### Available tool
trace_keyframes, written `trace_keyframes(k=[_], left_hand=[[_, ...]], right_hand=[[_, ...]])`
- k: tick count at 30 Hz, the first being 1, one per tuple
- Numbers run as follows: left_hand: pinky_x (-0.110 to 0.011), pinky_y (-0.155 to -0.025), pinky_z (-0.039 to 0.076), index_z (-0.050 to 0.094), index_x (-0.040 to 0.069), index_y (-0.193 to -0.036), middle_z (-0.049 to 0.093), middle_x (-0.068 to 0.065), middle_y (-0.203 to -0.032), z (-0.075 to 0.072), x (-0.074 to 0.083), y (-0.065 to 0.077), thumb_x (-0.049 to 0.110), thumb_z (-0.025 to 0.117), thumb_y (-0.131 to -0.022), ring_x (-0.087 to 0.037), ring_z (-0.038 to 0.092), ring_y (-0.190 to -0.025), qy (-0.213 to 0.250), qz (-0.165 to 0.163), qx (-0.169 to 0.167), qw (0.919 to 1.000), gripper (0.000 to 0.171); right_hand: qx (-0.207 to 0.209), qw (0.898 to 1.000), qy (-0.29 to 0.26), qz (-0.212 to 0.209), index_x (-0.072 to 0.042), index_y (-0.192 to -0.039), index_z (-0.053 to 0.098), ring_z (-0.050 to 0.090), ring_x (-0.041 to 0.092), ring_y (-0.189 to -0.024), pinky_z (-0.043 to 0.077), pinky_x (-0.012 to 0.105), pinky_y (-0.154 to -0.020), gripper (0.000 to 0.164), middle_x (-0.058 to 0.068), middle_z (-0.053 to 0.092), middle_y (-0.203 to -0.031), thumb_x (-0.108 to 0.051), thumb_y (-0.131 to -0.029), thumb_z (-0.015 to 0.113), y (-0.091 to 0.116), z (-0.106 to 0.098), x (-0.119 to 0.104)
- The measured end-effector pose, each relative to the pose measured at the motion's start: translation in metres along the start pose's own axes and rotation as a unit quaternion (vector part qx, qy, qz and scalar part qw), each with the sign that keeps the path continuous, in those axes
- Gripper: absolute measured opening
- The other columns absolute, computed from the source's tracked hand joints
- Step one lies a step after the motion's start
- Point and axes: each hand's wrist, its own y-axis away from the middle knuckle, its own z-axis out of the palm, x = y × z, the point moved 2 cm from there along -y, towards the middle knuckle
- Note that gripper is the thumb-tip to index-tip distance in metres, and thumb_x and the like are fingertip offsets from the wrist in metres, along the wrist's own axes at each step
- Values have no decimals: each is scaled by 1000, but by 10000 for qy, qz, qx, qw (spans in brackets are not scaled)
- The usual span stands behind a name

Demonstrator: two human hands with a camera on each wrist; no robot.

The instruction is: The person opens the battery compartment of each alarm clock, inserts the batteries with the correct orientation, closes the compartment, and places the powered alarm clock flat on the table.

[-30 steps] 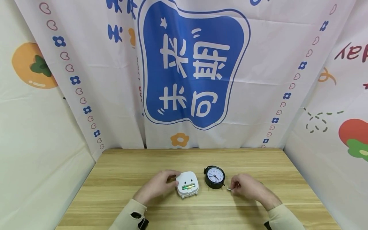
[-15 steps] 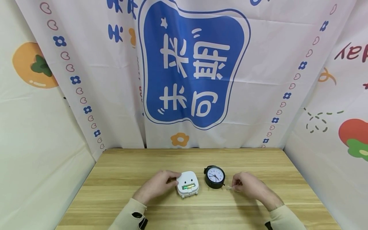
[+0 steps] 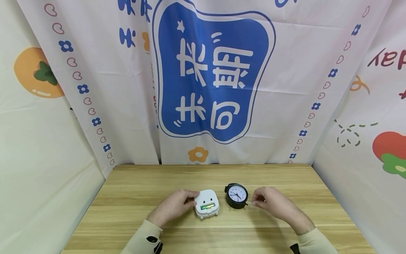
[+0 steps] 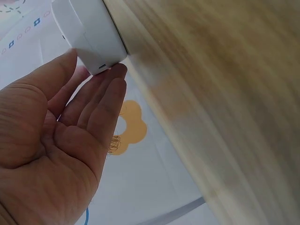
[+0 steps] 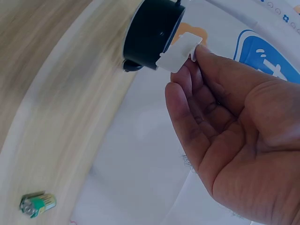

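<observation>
My left hand (image 3: 175, 205) holds the edge of a small white square device (image 3: 207, 198) with two dark dots like eyes and little feet. Its thumb lies on one side and its fingers on the other, as the left wrist view shows. A green-gold battery (image 3: 208, 206) sits in a slot on the device's upper face. My right hand (image 3: 275, 204) pinches a thin white battery cover (image 5: 179, 52) between thumb and fingertips. The cover is raised close to a black alarm clock (image 3: 237, 196); whether they touch I cannot tell.
On the wooden table (image 3: 142, 183), another green battery (image 5: 37, 204) lies in the right wrist view. White printed cloth (image 3: 285, 106) hangs behind the table, and more cloth stands at both sides.
My right hand has risen slightly, and the battery cover in its fingertips has turned and moved left, up toward the alarm clock. The left hand and white device stay in place.
</observation>
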Motion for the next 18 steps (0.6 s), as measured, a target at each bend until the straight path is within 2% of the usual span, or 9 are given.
trace_keyframes(k=[12, 18], left_hand=[[-61, -122, 64, 79, 3, -147, 79, -21, -152, 1, 4, 1, 4, 81, -108, -42, 77, -144, -68, 103, 2, 9999, 39], [-59, -120, 65, 80, 1, -145, 81, -22, -149, 2, 6, 1, 9, 79, -111, -42, 79, -141, -252, 175, 131, 9994, 35]], right_hand=[[-22, 9997, -94, -245, -17, -93, 81, 65, -5, -84, 64, 21, -76, 14, -11, 79, -91, -10, -102, 89, -15, 7, -23], [-15, 9995, -65, -316, -18, -93, 82, 66, -4, -86, 65, 22, -77, 14, -10, 79, -93, -9, -101, 90, -24, 13, -33]])
